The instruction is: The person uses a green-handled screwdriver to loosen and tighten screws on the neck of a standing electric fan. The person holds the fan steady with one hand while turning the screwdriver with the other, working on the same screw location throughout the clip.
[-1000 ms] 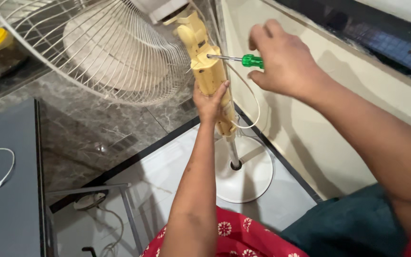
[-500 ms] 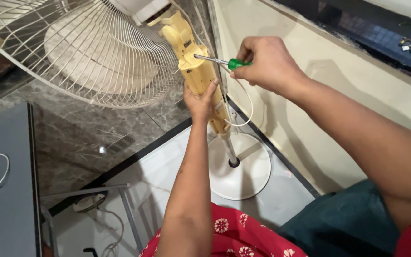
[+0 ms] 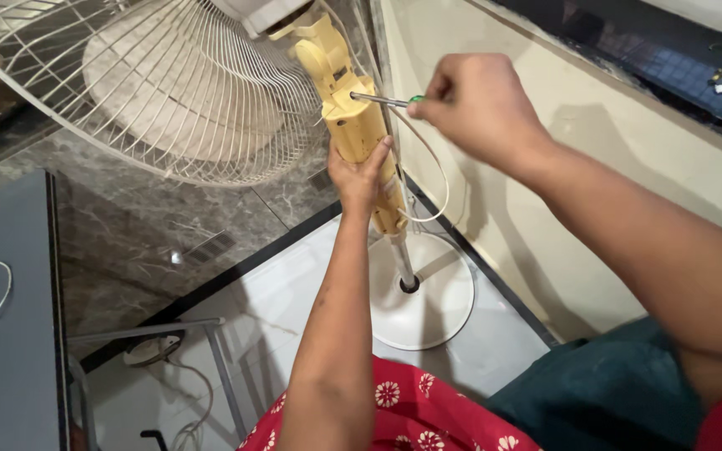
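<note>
The left hand (image 3: 359, 177) gripped the yellow fan neck (image 3: 359, 125) above the round base (image 3: 421, 292), steadying it. The right hand (image 3: 474, 104) closed on a screwdriver (image 3: 382, 100), its tip set against the neck: apparently a screw being turned, calling for firm, straight pressure.

fan grille (image 3: 152, 92) left of fan neck (image 3: 359, 125), round base (image 3: 428, 292) below, wall (image 3: 595, 192) right

Yellowed cream plastic fan neck housing (image 3: 359, 125); white wire fan grille (image 3: 152, 92); green-handled screwdriver with a silver metal shaft (image 3: 386, 101); white round fan base (image 3: 424, 292); red cloth with white flower print (image 3: 411, 409); dark grey marble-patterned floor (image 3: 127, 225)
</note>
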